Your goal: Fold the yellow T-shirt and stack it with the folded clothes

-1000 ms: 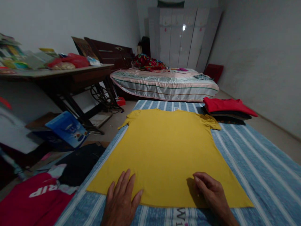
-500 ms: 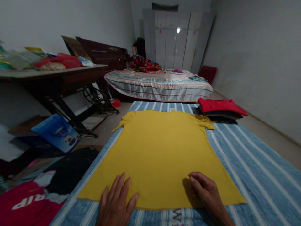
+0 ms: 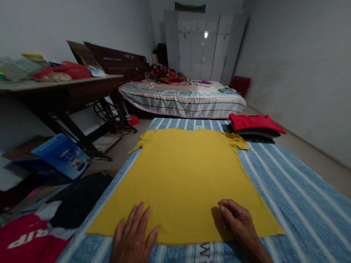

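Observation:
A yellow T-shirt [image 3: 183, 182] lies spread flat on the blue-and-white striped cloth [image 3: 274, 171], with its neck at the far end and its hem towards me. Flat on the lower left of the shirt rests my left hand [image 3: 134, 233], fingers stretched out and thumb apart. Over the lower right part, my right hand [image 3: 238, 221] is loosely closed, thumb against the curled fingers, and casts a shadow on the fabric. Nothing shows between its fingers. Both sleeves stick out at the shirt's far corners, the right one wrinkled.
Folded clothes with a red one on top [image 3: 255, 124] are stacked at the far right. Dark and red clothes [image 3: 35, 233] lie low on the left, near a blue box [image 3: 61, 157]. A sewing-machine table [image 3: 82, 80] stands at left; beyond is a bed [image 3: 181, 98].
The whole view has shifted slightly, so things sit a little further left. Both hands and the shirt keep practically the same positions.

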A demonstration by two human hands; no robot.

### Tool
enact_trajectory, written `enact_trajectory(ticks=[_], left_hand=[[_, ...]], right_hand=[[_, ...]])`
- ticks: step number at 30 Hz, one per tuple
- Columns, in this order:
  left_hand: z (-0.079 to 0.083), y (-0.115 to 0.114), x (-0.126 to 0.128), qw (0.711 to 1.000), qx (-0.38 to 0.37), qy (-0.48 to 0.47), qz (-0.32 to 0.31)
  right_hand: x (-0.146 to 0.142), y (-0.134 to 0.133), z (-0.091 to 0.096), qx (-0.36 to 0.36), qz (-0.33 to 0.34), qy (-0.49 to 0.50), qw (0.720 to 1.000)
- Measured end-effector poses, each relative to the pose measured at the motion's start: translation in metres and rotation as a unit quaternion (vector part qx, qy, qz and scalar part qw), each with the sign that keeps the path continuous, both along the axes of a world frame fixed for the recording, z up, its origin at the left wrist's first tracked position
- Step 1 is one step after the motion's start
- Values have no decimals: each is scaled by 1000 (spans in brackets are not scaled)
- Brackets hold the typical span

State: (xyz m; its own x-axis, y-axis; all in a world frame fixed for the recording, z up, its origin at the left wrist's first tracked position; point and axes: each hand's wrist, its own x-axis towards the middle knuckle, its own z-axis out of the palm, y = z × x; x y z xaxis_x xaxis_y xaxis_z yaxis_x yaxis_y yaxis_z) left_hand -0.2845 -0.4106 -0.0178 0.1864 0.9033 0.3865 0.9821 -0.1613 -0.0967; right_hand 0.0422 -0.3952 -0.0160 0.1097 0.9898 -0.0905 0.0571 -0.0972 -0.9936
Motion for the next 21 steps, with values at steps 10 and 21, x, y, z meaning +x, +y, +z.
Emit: enact_trajectory(ticks=[10, 21], left_hand=[[4, -1, -2, 1000, -14, 20, -10], [1, -1, -4, 999, -29, 17, -6]], right_hand=[[0, 0, -2, 0, -4, 12, 1000], [0, 1, -6, -4, -10, 10, 1000]])
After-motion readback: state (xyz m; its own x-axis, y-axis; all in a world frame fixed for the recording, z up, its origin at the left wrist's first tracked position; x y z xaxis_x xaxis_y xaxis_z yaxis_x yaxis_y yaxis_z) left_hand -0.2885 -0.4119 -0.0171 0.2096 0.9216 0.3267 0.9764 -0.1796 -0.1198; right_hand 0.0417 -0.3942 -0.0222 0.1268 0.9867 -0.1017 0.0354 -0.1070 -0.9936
